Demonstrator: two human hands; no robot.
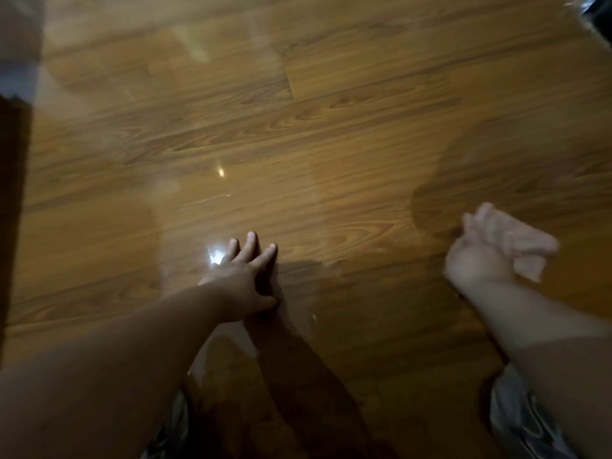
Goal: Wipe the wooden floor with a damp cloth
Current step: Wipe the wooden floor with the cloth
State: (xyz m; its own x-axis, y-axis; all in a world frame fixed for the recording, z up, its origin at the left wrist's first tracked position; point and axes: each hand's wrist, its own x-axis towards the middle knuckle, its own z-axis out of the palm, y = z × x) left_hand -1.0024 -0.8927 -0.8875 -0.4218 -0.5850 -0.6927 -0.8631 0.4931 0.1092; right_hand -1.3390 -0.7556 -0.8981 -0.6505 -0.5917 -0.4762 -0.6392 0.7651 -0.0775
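Observation:
The wooden floor [331,134] fills the head view, glossy brown planks with wet sheen and light glints. My left hand [243,276] lies flat on the floor near the centre, fingers spread, holding nothing. My right hand [477,263] is at the right, blurred, closed around a crumpled pale cloth [516,243] that sticks out beyond the fingers, just above or on the floor; I cannot tell whether it touches. A darker damp patch [463,193] spreads on the planks beside the cloth.
A dark wooden upright edge [13,193] runs down the left side. Something pale and blurred [20,44] is at the top left. A dark shiny object [599,11] sits at the top right corner. Grey fabric over my knees [523,422] shows at the bottom.

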